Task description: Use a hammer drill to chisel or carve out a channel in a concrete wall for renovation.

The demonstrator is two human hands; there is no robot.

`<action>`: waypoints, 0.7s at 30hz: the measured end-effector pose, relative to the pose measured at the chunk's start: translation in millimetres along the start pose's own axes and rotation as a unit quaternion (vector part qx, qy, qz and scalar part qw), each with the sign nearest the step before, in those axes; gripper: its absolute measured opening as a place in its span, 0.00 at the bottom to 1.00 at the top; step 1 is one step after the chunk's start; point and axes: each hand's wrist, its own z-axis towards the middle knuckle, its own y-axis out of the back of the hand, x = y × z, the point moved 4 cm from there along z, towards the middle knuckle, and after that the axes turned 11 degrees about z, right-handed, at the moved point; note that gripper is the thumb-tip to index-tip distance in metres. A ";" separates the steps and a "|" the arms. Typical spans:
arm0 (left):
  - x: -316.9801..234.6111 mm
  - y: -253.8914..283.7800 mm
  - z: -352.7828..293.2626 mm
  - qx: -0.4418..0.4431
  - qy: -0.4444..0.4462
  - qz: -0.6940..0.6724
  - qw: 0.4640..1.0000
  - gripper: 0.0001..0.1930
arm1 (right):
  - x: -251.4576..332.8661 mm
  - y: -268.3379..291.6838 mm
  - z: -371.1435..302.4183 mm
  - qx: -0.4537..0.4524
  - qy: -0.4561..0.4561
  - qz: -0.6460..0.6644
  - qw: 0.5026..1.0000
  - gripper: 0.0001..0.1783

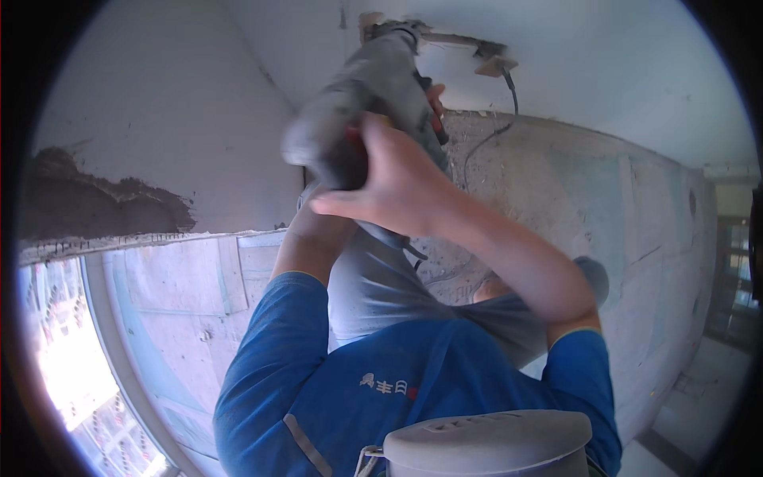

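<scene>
a grey helmet [489, 441] sits nearest, at the bottom edge. above it, the right hand [397, 179] clenches around the rear of a grey power tool [362, 103] raised to the ceiling groove [457, 40]. the left hand [318, 219] is mostly hidden behind the tool, so its grip cannot be told.

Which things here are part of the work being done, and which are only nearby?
In the work: power tool, held by right hand and left hand; ceiling opening; hanging cable.
Only nearby: window, grey hard hat, broken plaster patch.
</scene>
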 end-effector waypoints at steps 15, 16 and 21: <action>-61.4 -4.1 -16.6 0.101 -0.106 -0.380 0.913 0.10 | 4.6 -74.6 92.2 0.103 -0.077 -0.023 0.991 0.26; -62.8 -5.7 -19.6 0.105 -0.102 -0.381 0.913 0.10 | 8.3 -76.0 87.3 0.086 -0.072 -0.025 0.993 0.25; -66.5 0.2 -29.2 0.108 -0.090 -0.357 0.923 0.10 | 19.3 -80.4 84.5 0.085 -0.060 0.005 0.995 0.24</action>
